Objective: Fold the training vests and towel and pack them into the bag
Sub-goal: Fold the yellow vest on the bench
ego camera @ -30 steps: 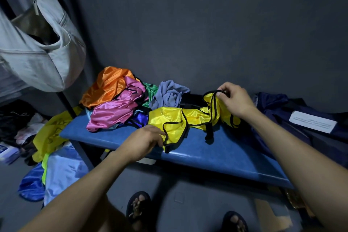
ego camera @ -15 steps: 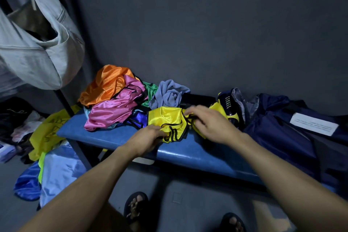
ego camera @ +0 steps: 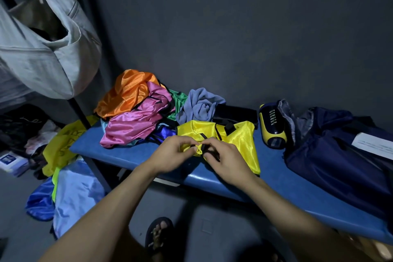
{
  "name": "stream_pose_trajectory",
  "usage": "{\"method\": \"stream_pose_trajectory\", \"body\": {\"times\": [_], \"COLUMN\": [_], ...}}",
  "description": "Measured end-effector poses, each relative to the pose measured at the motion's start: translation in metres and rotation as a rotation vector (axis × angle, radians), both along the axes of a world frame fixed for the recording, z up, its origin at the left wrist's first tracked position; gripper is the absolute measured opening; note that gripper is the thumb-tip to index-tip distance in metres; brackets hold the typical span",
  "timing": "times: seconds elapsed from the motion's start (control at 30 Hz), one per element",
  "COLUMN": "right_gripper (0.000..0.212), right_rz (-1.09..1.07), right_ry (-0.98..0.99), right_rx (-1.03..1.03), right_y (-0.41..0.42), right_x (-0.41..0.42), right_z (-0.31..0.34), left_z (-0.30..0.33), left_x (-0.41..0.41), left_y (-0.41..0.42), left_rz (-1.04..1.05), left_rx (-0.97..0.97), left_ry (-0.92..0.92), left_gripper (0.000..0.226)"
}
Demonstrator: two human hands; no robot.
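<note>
A yellow vest with black trim [ego camera: 238, 136] lies on the blue bench [ego camera: 276, 178]. My left hand [ego camera: 173, 155] and my right hand [ego camera: 223, 160] meet at its near edge, both pinching the yellow fabric and its black binding. Behind it sit an orange vest [ego camera: 125, 93], a pink vest [ego camera: 136, 125], a bit of green vest [ego camera: 178, 100] and a crumpled grey-blue towel [ego camera: 201, 105]. A dark navy bag [ego camera: 331, 155] lies at the bench's right end.
A yellow and black shoe [ego camera: 273, 127] rests between the vest and the navy bag. A grey bag [ego camera: 49, 49] hangs at the upper left. More yellow, blue and light-blue cloth [ego camera: 70, 193] lies on the floor at left. My sandalled foot [ego camera: 159, 234] is below the bench.
My right hand came in from the vest's far right end to meet the left hand. The stretched-out yellow vest now lies folded over, and the shoe behind it is uncovered.
</note>
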State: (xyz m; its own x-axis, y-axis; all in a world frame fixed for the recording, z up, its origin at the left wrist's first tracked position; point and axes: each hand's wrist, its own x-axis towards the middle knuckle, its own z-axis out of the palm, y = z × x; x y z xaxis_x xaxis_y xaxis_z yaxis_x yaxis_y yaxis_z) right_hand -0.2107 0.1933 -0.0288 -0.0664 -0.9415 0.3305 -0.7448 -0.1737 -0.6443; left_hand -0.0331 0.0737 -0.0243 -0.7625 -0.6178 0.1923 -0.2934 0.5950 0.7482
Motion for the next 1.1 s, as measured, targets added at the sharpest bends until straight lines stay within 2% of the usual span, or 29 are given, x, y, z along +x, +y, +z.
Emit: {"method": "stream_pose_trajectory", "body": {"times": [0.1, 0.2, 0.27, 0.4, 0.47, 0.57, 0.67, 0.73, 0.83, 0.93, 1.1], "right_gripper": [0.007, 0.005, 0.004, 0.009, 0.013, 0.014, 0.015, 0.015, 0.011, 0.008, 0.010], "right_rz": [-0.087, -0.178, -0.196, -0.126, -0.089, -0.005, 0.069, 0.074, 0.014, -0.031, 0.099], "right_ry": [-0.106, -0.192, -0.229, -0.266, -0.274, -0.255, -0.269, -0.283, -0.272, -0.297, -0.430], "right_rx": [-0.047, -0.051, -0.047, -0.023, -0.017, 0.017, 0.043, 0.040, -0.048, -0.091, -0.030], "right_y": [-0.004, -0.009, -0.010, -0.006, -0.004, 0.002, 0.008, 0.010, 0.007, 0.002, 0.001], "right_x": [-0.002, -0.008, -0.011, -0.013, -0.018, -0.026, -0.028, -0.027, -0.026, -0.029, -0.032], "right_z": [0.002, 0.006, 0.010, 0.018, 0.021, 0.021, 0.025, 0.028, 0.030, 0.029, 0.033], "left_z": [0.004, 0.010, 0.015, 0.021, 0.020, 0.020, 0.022, 0.025, 0.033, 0.040, 0.045], "left_x": [0.002, 0.006, 0.007, 0.008, 0.010, 0.008, 0.002, -0.001, -0.006, -0.012, -0.016], "left_y": [-0.002, -0.001, 0.001, 0.001, -0.002, -0.001, 0.001, 0.004, 0.012, 0.019, 0.024], "left_rz": [0.006, -0.009, -0.008, -0.016, -0.012, 0.062, 0.130, 0.147, 0.142, 0.116, 0.074], "left_rx": [-0.031, -0.134, -0.124, 0.060, 0.094, 0.072, 0.023, 0.006, -0.020, 0.014, 0.050], "left_ry": [0.016, 0.036, 0.077, 0.217, 0.224, 0.212, 0.240, 0.241, 0.233, 0.279, 0.303], "left_gripper": [0.014, 0.008, 0.008, 0.008, 0.022, 0.035, 0.022, 0.024, 0.035, 0.034, 0.031]}}
